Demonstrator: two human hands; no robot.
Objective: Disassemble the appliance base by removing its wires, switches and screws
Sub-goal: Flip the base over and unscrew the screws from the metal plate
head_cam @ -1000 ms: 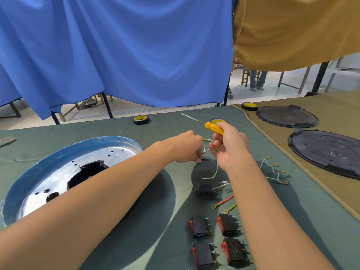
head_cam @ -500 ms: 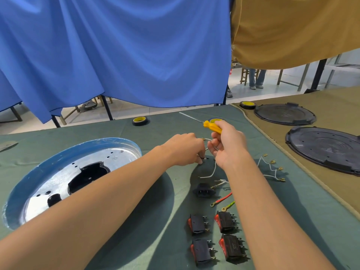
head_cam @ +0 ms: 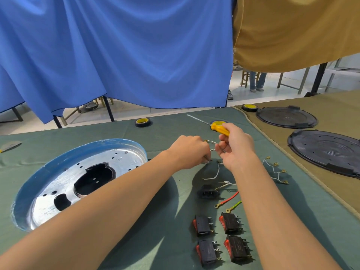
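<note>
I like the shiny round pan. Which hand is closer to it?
Left. The left hand sits just right of the pan; the right hand is farther right, gripping a yellow screwdriver.

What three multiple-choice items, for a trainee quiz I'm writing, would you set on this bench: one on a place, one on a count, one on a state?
1. The switches lie: A) on the green cloth, right of the metal base; B) inside the base; C) on the floor.
2. How many switches are there? A) two; B) four; C) six.
3. The hands: A) both lie idle; B) the left hand pinches a wire and the right hand grips the screwdriver; C) both hold a switch.

Answers: 1 A, they sit in two rows on the cloth close to the person. 2 B, two pairs show. 3 B, the wire runs between the two hands and the yellow handle sticks out above the right hand's fingers.
</note>
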